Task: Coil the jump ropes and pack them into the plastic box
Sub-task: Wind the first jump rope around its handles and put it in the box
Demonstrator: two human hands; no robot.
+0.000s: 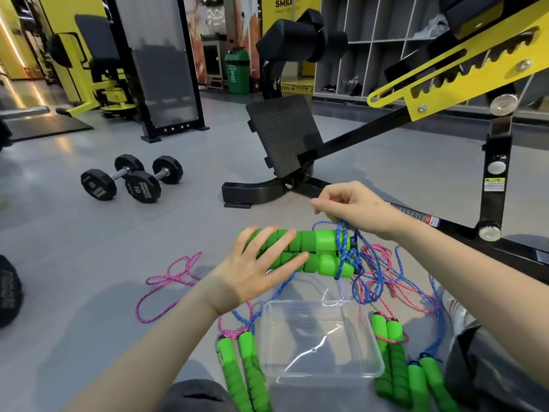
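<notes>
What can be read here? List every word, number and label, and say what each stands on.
"SMILE": yellow banner; the smaller line under it is blurred.
"10": end of the nearer dumbbell.
"HAMMER STRENGTH": same end, as far as it can be read.
Warning label on the black bench post: too small to read.
Print on the green bin: too small to read.

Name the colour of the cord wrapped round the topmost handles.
Blue, flecked white: the cord wraps the green handles. Head view.
</notes>
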